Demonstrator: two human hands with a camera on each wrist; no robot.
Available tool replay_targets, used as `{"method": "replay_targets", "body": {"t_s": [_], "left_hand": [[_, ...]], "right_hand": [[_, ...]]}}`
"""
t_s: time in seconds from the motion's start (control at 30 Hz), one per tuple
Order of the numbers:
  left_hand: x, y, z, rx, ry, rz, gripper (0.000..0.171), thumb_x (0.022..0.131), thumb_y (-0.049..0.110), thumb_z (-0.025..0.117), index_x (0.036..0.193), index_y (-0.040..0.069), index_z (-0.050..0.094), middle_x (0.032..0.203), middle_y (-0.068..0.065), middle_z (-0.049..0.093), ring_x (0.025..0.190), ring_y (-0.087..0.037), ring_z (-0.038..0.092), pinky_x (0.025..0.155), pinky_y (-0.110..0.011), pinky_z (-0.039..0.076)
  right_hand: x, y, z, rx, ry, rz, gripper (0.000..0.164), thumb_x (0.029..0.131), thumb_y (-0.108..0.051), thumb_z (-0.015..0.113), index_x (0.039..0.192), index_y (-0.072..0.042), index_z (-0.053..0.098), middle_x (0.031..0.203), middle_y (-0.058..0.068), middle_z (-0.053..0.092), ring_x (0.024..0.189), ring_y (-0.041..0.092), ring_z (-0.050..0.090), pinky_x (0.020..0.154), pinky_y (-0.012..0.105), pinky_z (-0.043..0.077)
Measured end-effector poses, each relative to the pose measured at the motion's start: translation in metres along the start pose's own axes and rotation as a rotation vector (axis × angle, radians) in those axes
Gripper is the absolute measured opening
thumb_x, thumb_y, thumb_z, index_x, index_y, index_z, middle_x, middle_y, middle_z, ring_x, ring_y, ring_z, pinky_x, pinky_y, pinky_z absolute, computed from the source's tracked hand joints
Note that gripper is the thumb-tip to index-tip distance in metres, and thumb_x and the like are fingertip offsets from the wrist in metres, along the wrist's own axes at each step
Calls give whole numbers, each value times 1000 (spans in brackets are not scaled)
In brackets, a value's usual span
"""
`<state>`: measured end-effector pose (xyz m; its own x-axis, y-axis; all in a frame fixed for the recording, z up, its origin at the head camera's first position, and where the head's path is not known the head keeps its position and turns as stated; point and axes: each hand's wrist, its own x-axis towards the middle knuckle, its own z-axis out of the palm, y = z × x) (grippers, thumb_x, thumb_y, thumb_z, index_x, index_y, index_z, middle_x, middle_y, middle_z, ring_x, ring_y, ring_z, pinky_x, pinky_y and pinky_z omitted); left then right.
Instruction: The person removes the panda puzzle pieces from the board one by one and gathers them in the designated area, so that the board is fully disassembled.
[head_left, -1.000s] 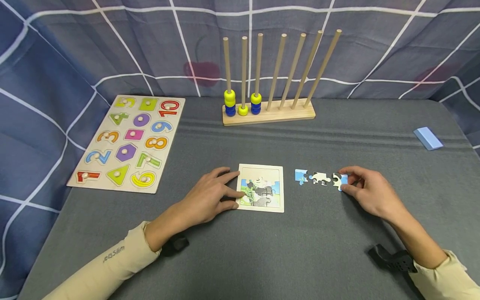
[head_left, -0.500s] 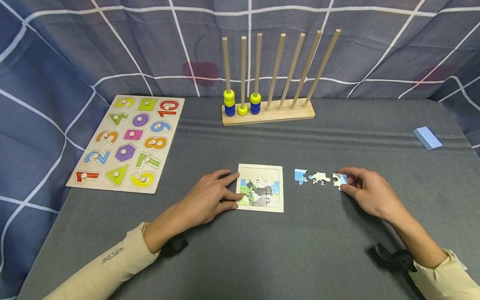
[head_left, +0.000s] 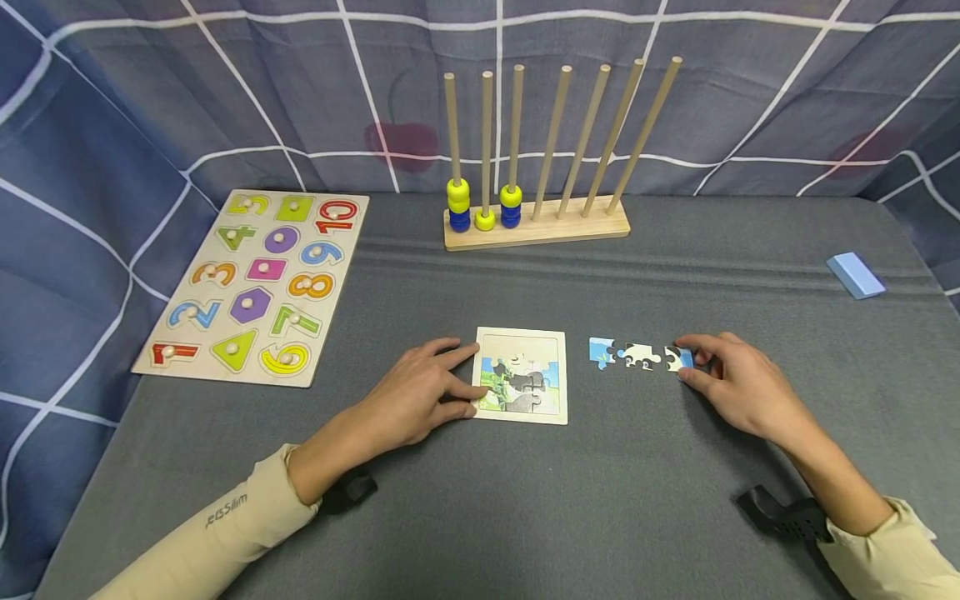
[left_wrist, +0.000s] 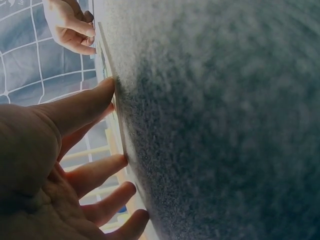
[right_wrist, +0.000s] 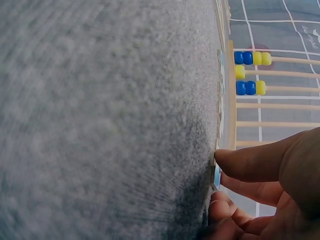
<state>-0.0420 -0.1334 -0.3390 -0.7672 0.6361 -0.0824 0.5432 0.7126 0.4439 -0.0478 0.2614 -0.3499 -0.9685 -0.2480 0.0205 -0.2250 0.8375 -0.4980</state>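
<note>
A small wooden jigsaw tray (head_left: 525, 337) with a panda picture lies mid-table, its lower part filled with pieces and its upper part bare. My left hand (head_left: 408, 392) rests at the tray's left edge, fingers spread, thumb at the lower corner. To the right, my right hand (head_left: 742, 383) pinches a blue, black and white jigsaw piece (head_left: 673, 359) between thumb and fingers, low over the cloth. Beside it lie a black and white jigsaw piece (head_left: 639, 357) and a mostly blue jigsaw piece (head_left: 601, 352). The right wrist view shows the thumb (right_wrist: 245, 164) on the pinched piece's edge.
A number and shape peg board (head_left: 247, 287) lies at the left. Behind the tray stands a wooden rack (head_left: 540, 235) with tall rods and a few yellow and blue beads. A light blue block (head_left: 857, 277) is at the far right. Checked curtain (head_left: 300, 92) closes off the back.
The pinched jigsaw piece has shifted slightly under my right thumb, which now covers its lower corner. My left hand and the tray have stayed put.
</note>
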Motion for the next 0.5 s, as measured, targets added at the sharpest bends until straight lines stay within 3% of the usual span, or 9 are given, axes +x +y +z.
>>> {"method": "replay_targets", "body": {"t_s": [0.33,0.5], "left_hand": [[0,0,0,-1,-5,1,30,86,27,77,115,17,76,148,-13,47,138,-39,36,108,-62,28],[1,0,-1,6,-3,2,30,86,27,77,114,18,76,148,-13,47,138,-39,37,107,-61,29]], "right_hand": [[0,3,1,0,8,-19,30,90,-12,72,119,-1,67,89,4,56,70,12,46,60,30,34],[0,1,0,11,51,-23,27,90,-12,71,116,-2,68,88,3,55,69,10,45,59,29,33]]}}
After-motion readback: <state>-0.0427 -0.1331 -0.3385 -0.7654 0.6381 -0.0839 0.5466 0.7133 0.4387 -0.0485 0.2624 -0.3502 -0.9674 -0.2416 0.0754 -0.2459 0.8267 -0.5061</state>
